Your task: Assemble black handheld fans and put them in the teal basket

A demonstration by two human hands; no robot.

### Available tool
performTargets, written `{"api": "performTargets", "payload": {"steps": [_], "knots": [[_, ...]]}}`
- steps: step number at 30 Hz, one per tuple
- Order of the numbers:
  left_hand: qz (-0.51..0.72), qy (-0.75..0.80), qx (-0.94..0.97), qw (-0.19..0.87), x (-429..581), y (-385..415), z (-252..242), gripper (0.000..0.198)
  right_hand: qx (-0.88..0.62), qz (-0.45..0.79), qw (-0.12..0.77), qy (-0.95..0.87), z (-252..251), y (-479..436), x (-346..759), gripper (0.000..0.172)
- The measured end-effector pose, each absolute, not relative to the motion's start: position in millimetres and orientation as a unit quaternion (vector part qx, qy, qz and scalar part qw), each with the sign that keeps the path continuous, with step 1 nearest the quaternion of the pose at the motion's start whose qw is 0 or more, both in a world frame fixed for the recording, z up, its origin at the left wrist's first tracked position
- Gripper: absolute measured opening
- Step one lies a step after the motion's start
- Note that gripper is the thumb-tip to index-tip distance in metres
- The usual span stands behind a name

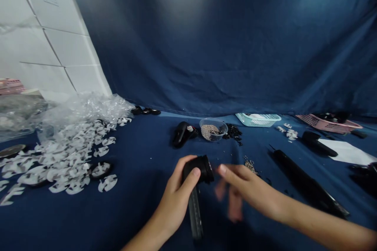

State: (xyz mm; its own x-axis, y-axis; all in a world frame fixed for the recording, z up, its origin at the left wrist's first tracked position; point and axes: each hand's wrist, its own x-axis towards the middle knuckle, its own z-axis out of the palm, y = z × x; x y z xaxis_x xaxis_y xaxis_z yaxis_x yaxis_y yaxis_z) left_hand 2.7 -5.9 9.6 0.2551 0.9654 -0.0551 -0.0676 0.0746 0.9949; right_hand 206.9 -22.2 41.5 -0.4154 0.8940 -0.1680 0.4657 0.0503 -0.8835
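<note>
- The left hand (176,194) is wrapped around a black handled device (198,180), thumb laid across its round head, and holds it just above the blue cloth-covered table (141,157), low in the middle of the view
- The device's ribbed handle points down toward the person
- The right hand (246,188) sits just right of the device's head, fingers loosely spread and blurred; whether it touches the device cannot be told
- A clear bowl of small grains (213,129) stands farther back, with a black part (182,133) to its left
- White flat cut-outs (67,153) are strewn far left beside crumpled clear plastic (85,110)
- A long black tube (306,184) lies to the right; a teal basket (258,119) and a pink basket (328,123) stand behind
</note>
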Motion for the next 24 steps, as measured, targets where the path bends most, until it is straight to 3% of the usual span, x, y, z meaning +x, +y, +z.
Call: {"api": "performTargets", "payload": {"steps": [2, 3, 5, 8, 12, 15, 18, 21, 24], "knots": [[0.441, 0.433, 0.522, 0.588, 1, -4, 11, 0.04, -0.502, 0.468, 0.177, -0.705, 47, -16, 214, 0.08], [0.441, 0.431, 0.522, 0.589, 0, -4, 12, 0.04, -0.506, 0.435, 0.188, -0.721, 49, -12, 216, 0.075], [0.439, 0.419, 0.528, 0.594, 2, -8, 15, 0.038, -0.474, 0.355, 0.277, -0.756, 52, -2, 212, 0.056], [0.463, 0.383, 0.564, 0.567, 4, -12, 24, 0.033, -0.338, 0.298, 0.4, -0.798, 50, 12, 186, 0.076], [0.502, 0.417, 0.622, 0.433, -12, -9, 44, 0.041, -0.341, 0.294, 0.464, -0.763, 45, 19, 145, 0.057], [0.464, 0.459, 0.549, 0.522, -34, -10, 60, 0.042, -0.308, 0.269, 0.496, -0.766, 48, 25, 133, 0.055], [0.458, 0.428, 0.485, 0.61, -51, -19, 74, 0.041, -0.179, 0.245, 0.508, -0.806, 55, 35, 117, 0.064], [0.526, 0.412, 0.559, 0.492, -64, -25, 87, 0.035, -0.225, 0.306, 0.528, -0.759, 63, 37, 82, 0.052], [0.524, 0.452, 0.591, 0.416, -83, -25, 98, 0.045, -0.33, 0.362, 0.521, -0.699, 75, 35, 49, 0.054]]}}
